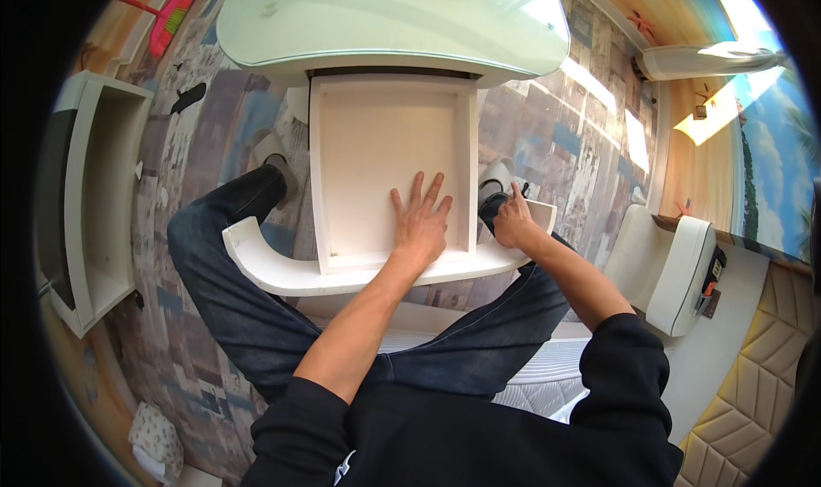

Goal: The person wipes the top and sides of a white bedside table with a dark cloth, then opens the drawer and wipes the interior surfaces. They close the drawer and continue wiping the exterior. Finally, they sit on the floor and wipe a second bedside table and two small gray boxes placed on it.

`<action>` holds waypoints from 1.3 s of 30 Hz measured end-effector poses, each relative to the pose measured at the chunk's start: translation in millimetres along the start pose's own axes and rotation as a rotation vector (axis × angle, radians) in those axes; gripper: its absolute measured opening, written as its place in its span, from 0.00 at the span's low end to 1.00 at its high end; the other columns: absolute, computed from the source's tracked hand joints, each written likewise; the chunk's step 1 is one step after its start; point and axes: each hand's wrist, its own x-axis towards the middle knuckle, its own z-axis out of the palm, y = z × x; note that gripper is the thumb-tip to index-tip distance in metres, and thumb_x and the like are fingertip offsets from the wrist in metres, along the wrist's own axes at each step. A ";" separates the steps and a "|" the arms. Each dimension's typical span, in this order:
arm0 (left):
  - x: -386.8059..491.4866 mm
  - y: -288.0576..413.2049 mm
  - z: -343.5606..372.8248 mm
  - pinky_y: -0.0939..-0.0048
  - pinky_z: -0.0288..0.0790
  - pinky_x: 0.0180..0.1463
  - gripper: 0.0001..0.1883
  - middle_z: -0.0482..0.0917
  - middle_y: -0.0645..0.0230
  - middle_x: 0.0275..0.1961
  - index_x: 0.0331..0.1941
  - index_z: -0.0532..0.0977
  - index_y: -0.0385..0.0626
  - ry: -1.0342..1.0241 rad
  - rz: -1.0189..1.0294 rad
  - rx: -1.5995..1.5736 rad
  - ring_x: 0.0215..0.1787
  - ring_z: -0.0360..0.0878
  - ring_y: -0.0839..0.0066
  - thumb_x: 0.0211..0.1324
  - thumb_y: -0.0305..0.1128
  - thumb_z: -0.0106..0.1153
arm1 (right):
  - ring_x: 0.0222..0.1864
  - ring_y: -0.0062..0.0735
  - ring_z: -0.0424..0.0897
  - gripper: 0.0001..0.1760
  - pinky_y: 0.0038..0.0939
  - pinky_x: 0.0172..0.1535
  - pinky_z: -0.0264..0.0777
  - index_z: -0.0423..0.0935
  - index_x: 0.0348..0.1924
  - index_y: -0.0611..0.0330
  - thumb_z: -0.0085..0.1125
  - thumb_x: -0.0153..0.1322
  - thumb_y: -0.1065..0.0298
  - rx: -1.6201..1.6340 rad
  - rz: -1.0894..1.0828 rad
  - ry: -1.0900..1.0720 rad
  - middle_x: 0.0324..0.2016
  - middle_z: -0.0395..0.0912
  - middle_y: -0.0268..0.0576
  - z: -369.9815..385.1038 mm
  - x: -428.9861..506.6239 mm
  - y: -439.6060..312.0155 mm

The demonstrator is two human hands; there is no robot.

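A white drawer (391, 128) is pulled out from under a pale, glass-topped table (391, 19), and its curved front panel (282, 275) lies across between my knees. Inside the drawer, toward its near right corner, my left hand (421, 224) rests with fingers spread, holding nothing. Just right of the drawer, my right hand (513, 221) is at the inner side of the front panel's right end, its index finger stretched out and the other fingers curled. Whether those curled fingers hold something small cannot be seen; a small dark thing (526, 189) shows beside the fingertip.
At the left stands an open white cabinet piece (109, 192). A pink broom (168, 25) is at the upper left, with a black object (188, 98) on the floor. To the right is a white bedside unit (680, 275) with tools on it. A mattress (545, 384) lies behind me.
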 end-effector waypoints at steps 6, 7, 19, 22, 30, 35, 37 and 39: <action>-1.3 -0.9 4.7 0.19 0.35 0.78 0.29 0.44 0.69 0.87 0.71 0.72 0.57 0.024 0.002 -0.011 0.88 0.30 0.54 0.65 0.35 0.59 | 0.59 0.61 0.82 0.29 0.45 0.63 0.73 0.79 0.62 0.67 0.43 0.79 0.55 0.762 -0.211 0.042 0.57 0.81 0.66 15.9 24.8 -23.4; -1.0 -0.8 4.8 0.18 0.36 0.78 0.30 0.43 0.68 0.87 0.72 0.71 0.56 0.017 0.005 -0.007 0.88 0.29 0.54 0.65 0.35 0.60 | 0.57 0.57 0.82 0.28 0.44 0.61 0.74 0.79 0.61 0.66 0.44 0.79 0.55 0.926 -0.239 0.117 0.55 0.83 0.62 17.8 26.7 -28.0; -24.6 -35.1 -46.7 0.49 0.63 0.76 0.23 0.69 0.53 0.74 0.64 0.76 0.45 -0.021 0.043 -0.230 0.78 0.64 0.56 0.65 0.31 0.58 | 0.43 0.68 0.85 0.16 0.53 0.50 0.80 0.87 0.36 0.69 0.57 0.68 0.65 0.978 0.108 0.476 0.36 0.85 0.69 1.2 -31.2 -47.7; -59.9 -65.3 -71.8 0.61 0.75 0.66 0.18 0.82 0.50 0.59 0.58 0.80 0.41 0.303 0.092 -0.358 0.64 0.80 0.54 0.65 0.30 0.59 | 0.37 0.67 0.85 0.18 0.55 0.47 0.79 0.86 0.29 0.66 0.55 0.73 0.62 0.849 0.167 0.626 0.31 0.85 0.66 1.7 -72.6 -67.2; -121.1 -135.2 -129.4 0.70 0.80 0.58 0.16 0.89 0.56 0.51 0.56 0.78 0.30 0.699 -0.188 -0.712 0.53 0.89 0.69 0.71 0.27 0.58 | 0.36 0.61 0.83 0.23 0.53 0.46 0.76 0.82 0.30 0.70 0.54 0.78 0.56 0.639 0.261 0.906 0.30 0.83 0.63 -44.9 -127.9 -149.3; -126.9 -174.7 -134.4 0.71 0.80 0.59 0.17 0.89 0.56 0.51 0.57 0.79 0.31 0.655 -0.251 -0.597 0.54 0.89 0.68 0.69 0.28 0.60 | 0.39 0.57 0.83 0.25 0.52 0.48 0.76 0.82 0.32 0.72 0.53 0.78 0.54 0.784 0.076 0.899 0.32 0.82 0.63 -107.9 -122.8 -196.7; -125.7 -185.5 -131.7 0.71 0.80 0.59 0.17 0.89 0.56 0.51 0.57 0.79 0.31 0.650 -0.291 -0.662 0.53 0.89 0.68 0.69 0.28 0.60 | 0.46 0.60 0.82 0.21 0.52 0.53 0.76 0.79 0.41 0.71 0.56 0.78 0.56 0.887 -0.068 0.872 0.41 0.83 0.63 -136.9 -120.6 -221.9; -125.8 -192.5 -129.4 0.71 0.80 0.59 0.17 0.90 0.57 0.51 0.57 0.79 0.31 0.633 -0.344 -0.751 0.53 0.89 0.69 0.69 0.28 0.60 | 0.48 0.59 0.82 0.20 0.51 0.54 0.76 0.79 0.42 0.70 0.58 0.77 0.56 0.929 -0.195 0.905 0.42 0.83 0.62 -167.1 -113.1 -246.3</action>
